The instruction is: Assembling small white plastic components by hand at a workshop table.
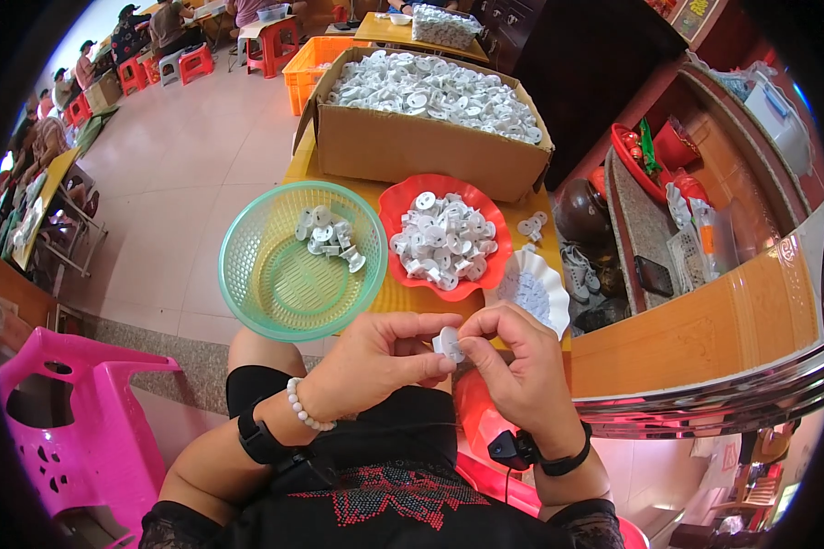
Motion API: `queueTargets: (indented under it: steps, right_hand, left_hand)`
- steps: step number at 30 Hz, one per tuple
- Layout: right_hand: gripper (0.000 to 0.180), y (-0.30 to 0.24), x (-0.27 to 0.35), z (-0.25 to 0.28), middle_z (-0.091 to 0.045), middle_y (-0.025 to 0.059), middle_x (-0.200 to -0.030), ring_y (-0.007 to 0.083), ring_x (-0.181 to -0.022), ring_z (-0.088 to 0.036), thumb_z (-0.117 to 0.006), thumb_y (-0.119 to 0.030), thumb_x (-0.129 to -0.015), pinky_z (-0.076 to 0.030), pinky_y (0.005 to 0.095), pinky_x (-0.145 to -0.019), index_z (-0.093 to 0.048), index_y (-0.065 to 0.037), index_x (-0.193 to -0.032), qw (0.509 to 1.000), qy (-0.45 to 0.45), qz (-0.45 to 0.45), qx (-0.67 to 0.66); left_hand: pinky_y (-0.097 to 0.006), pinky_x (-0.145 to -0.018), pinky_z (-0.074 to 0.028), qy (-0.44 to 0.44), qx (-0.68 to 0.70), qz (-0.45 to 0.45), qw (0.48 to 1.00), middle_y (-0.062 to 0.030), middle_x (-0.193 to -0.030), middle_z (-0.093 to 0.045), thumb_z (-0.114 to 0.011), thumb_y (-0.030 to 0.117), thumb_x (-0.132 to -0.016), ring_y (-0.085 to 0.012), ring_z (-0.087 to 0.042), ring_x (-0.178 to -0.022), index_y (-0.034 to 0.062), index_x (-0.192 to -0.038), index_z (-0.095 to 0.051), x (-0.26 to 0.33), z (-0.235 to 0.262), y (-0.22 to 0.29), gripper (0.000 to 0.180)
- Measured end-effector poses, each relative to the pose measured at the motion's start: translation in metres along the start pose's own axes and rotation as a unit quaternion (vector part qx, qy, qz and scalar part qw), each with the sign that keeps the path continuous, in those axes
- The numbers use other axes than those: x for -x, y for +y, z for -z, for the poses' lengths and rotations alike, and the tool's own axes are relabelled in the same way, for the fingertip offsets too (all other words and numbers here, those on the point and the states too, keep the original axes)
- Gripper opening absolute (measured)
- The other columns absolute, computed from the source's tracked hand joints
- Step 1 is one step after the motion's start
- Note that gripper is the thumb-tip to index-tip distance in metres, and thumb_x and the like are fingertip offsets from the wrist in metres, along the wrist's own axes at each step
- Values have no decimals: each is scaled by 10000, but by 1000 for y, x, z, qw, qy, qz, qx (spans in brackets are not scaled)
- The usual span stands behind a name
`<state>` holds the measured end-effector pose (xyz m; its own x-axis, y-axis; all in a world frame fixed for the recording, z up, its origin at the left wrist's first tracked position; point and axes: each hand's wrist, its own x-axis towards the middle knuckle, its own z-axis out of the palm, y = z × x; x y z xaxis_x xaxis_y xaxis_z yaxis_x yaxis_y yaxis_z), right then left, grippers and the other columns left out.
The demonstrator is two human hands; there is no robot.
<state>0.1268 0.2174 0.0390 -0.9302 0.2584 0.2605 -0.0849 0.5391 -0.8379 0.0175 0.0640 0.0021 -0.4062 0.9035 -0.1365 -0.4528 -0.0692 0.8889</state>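
Near the frame's centre, a white plastic piece (448,344) is pinched by the left hand (364,362) and the right hand (515,366) together, apparently for a fitting step, so steady support and careful alignment are probably needed next.

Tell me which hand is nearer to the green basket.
Left. The left hand is just below and right of the green basket in the picture; the right hand is farther off to the right.
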Motion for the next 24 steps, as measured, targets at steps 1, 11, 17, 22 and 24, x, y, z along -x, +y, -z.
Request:
queueTargets:
  steps: [1,11,17,22,24]
  right_hand:
    - [59,0,0,0,-587,113,-824,216,-742,-629,-605,-14,-844,-543,306,-627,-575,24,-876,1000,0,4,5]
    - [66,2,-1,0,-586,114,-822,222,-753,-626,-611,-9,-837,-539,307,-624,-575,23,-881,1000,6,14,24]
    - [41,6,-2,2,-606,110,-813,220,-746,-622,-618,-5,-823,-526,301,-642,-611,12,-859,998,-13,28,58]
    - [83,6,-1,3,-619,115,-814,241,-743,-619,-643,-11,-800,-493,324,-644,-647,-7,-883,1000,-5,-5,-29]
    - [78,3,-1,5,-616,115,-812,246,-746,-616,-645,-11,-796,-486,329,-641,-642,-7,-874,999,1,-21,-33]
  left_hand:
    - [-213,-733,-543,2,-3,-1,1000,-76,-957,-675,-658,21,-856,-107,-658,-820,-34,-1271,-522,0,0,0,440]
    - [-193,-694,-530,4,-21,-11,1000,-52,-892,-678,-676,29,-844,-86,-652,-788,-23,-1260,-540,-3,0,-3,441]
    - [-188,-686,-527,3,-36,-15,999,-48,-890,-677,-679,33,-844,-81,-647,-770,-21,-1253,-548,-4,0,-6,433]
    - [-196,-694,-531,4,-3,-8,1000,-51,-902,-673,-678,34,-846,-86,-646,-784,-22,-1243,-555,-2,-3,1,419]
    - [-197,-696,-531,5,4,-6,1000,-52,-907,-674,-676,32,-848,-87,-647,-785,-20,-1242,-556,-2,-3,1,416]
